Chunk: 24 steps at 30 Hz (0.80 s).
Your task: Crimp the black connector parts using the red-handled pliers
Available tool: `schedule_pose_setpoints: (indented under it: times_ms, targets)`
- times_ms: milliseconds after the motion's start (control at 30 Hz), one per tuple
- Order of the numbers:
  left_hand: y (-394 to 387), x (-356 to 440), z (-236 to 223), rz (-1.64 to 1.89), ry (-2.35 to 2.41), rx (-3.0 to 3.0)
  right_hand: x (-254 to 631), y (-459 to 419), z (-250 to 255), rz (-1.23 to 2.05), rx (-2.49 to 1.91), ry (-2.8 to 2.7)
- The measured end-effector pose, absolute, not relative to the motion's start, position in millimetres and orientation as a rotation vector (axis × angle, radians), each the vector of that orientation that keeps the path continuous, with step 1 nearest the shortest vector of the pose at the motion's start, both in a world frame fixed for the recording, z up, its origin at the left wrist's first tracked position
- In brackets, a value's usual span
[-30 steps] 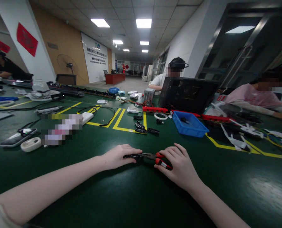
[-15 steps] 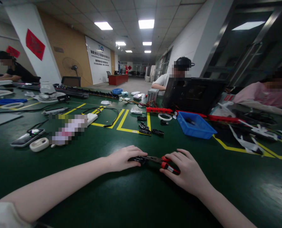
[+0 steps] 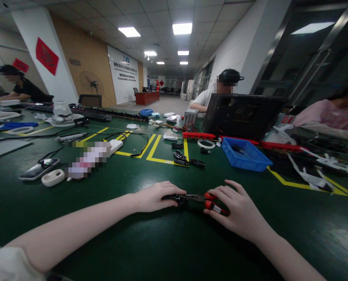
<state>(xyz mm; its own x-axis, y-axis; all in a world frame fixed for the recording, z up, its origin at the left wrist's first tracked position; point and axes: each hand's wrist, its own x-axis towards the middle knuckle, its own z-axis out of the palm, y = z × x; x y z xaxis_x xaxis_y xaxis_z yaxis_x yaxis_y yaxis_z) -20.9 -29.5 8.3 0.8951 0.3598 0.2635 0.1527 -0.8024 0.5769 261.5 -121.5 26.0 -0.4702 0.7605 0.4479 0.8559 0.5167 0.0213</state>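
Red-handled needle-nose pliers (image 3: 214, 207) are in my right hand (image 3: 235, 208), whose fingers wrap the grips while one finger sticks out. My left hand (image 3: 159, 196) is closed on a small black plastic part (image 3: 178, 199), pinched between thumb and fingers low over the table. The pliers' jaws point left and meet the right end of this part; whether they clamp it I cannot tell. Beyond my hands lie several similar black parts (image 3: 180, 157) in a loose group on the green table (image 3: 127, 234).
A blue tray (image 3: 247, 156) with a dark item inside stands to the right. At left lie a phone-like device (image 3: 39, 169), a white oval case (image 3: 53, 178) and a black cable (image 3: 146, 146). A large black case (image 3: 244, 117) stands at the back, with a person behind it.
Both hands, with the black part and the pliers, appear slightly farther right. The whole view has shifted a little the same way. Both grips look unchanged.
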Motion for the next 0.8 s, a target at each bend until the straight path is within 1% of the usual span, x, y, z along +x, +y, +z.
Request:
schedule_pose_setpoints:
  times_ms: [167,400,800]
  targets:
    - [-27,-21,4,0.497,0.307,2.516,266,-121,29,-0.321,-1.305,-2.427]
    - [-29,-22,10,0.535,0.338,2.474,274,-119,29,-0.329,-1.314,-2.426]
    - [-27,-21,4,0.57,0.324,2.552,255,-119,22,-0.251,-1.365,-2.371]
